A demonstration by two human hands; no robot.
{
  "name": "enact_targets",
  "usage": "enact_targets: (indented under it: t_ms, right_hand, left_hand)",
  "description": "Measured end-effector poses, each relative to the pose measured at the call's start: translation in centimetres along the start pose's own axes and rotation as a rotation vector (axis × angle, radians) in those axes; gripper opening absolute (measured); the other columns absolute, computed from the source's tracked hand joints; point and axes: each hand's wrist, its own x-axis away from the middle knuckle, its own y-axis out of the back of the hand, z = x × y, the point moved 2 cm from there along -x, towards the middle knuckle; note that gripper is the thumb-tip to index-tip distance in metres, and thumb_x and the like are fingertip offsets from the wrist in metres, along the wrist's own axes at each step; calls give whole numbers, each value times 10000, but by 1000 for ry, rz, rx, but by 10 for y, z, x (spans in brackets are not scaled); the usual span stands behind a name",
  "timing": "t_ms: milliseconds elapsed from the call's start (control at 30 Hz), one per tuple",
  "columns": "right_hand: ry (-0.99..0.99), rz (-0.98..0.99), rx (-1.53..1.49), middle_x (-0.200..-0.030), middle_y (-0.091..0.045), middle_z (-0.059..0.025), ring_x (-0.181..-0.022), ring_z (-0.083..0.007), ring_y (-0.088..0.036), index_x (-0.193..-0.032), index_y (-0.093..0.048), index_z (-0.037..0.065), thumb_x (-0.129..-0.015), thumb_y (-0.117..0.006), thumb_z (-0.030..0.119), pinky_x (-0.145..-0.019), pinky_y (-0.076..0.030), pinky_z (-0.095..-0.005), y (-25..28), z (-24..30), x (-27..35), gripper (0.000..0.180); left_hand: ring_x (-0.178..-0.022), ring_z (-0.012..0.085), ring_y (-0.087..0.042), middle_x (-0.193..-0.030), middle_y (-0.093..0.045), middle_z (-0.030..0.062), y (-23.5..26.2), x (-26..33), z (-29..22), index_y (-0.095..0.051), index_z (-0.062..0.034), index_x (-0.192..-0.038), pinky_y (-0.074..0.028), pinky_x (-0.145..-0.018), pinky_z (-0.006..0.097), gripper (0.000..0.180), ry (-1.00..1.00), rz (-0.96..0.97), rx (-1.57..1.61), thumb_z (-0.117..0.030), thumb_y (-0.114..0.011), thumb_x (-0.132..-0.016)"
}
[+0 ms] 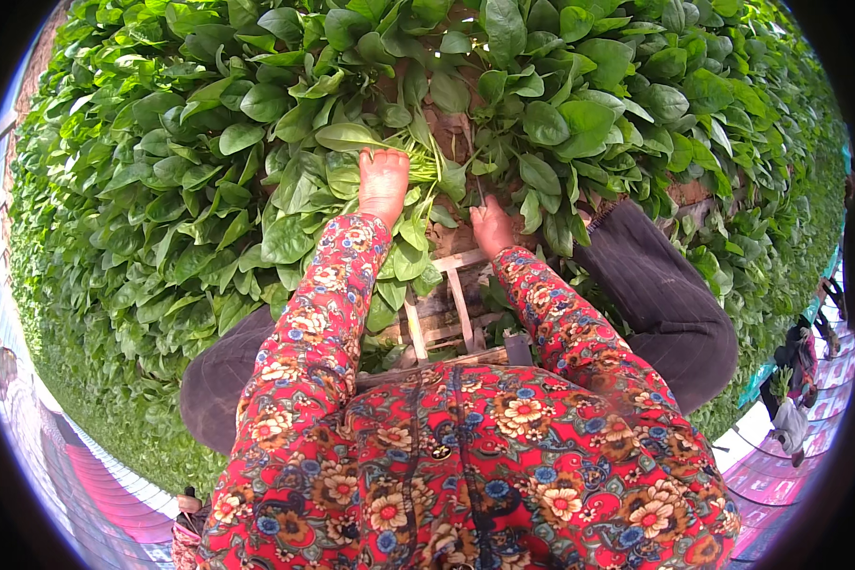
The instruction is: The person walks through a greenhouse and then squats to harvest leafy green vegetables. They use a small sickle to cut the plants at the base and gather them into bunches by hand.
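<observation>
We find the left hand (383,182) closed around a bunch of green stems (426,167) at the base of the leafy plants (256,142), straight ahead of the person. The right hand (492,226) sits just beside it, lower, closed on a thin dark tool (478,190) whose kind we cannot tell. A wooden stool (446,304) stands below both hands.

Bright even daylight, sharp centre, fisheye-bent edges
</observation>
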Motion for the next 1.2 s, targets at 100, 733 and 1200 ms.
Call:
enact_targets:
  t_ms: [100, 733, 1200]
  right_hand:
    - [-23, 50, -97, -877, -652, -250, -850, -444, -620, -1052, -533, 10, -844, -605, 205, -758, -499, -495, -23, 13, -19, 295]
    - [-96, 206, -162, -927, -655, -232, -892, -404, -631, -1105, -517, 2, -848, -620, 189, -778, -505, -458, -35, 7, 15, 334]
    - [0, 32, -369, -770, -604, -90, -734, -209, -612, -992, -493, 23, -900, -599, 138, -691, -489, -347, -23, -9, 25, 181]
  left_hand:
    - [-935, 210, -589, -930, -625, 45, 7, -4, -2, -605, -112, -1009, -385, -939, 462, 224, 2, 3, 14, -124, -524, -800]
    - [-833, 202, -610, -815, -639, 40, 3, -10, -5, -653, -135, -864, -400, -844, 443, 126, 51, 110, -19, -129, -552, -790]
    - [-816, 204, -616, -811, -626, 23, 13, -9, 1, -633, -132, -920, -393, -823, 441, 150, 50, 60, 12, -116, -549, -797]
